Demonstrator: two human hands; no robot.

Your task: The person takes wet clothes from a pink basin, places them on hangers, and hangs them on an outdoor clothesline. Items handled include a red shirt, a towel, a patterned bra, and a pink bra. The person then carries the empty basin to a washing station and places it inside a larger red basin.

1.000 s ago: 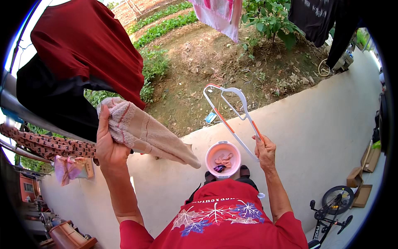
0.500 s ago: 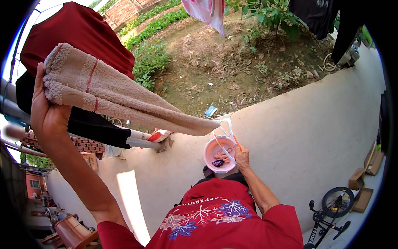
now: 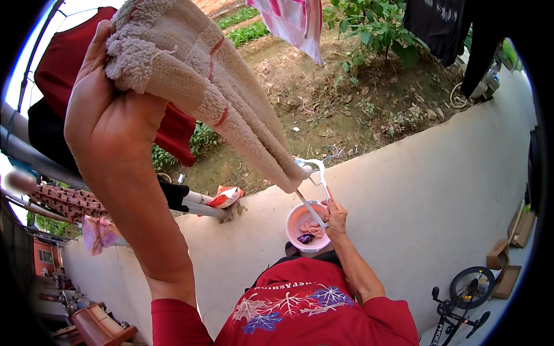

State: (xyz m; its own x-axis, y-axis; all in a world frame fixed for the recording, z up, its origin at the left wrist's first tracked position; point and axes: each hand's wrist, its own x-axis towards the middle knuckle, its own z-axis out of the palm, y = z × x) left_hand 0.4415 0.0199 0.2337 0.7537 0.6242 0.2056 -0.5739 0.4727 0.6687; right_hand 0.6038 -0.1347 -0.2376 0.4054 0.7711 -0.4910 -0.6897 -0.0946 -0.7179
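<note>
My left hand (image 3: 112,118) is raised at the upper left and grips the bunched end of a beige towel (image 3: 231,95). Its thumb shows at the edge; the other fingers are hidden by the cloth. The towel has thin red stripes and a fluffy border. It slopes down to the right, where its narrow far end meets a white and orange clothes hanger (image 3: 321,172). My right hand (image 3: 336,218) is closed round the hanger, low in front of my body. How the towel sits on the hanger is partly hidden.
Below the hanger is a pink basin (image 3: 292,228) with pink and dark purple cloth inside. Red clothing (image 3: 63,69) hangs at left by a metal pole (image 3: 205,210). A pink-white cloth (image 3: 291,23) and dark garments (image 3: 435,29) hang ahead. A bicycle (image 3: 461,300) lies at lower right.
My left hand has come closer and moved right, lifting its end of the towel higher, so the towel slopes more steeply. My right hand keeps the hanger in nearly the same place.
</note>
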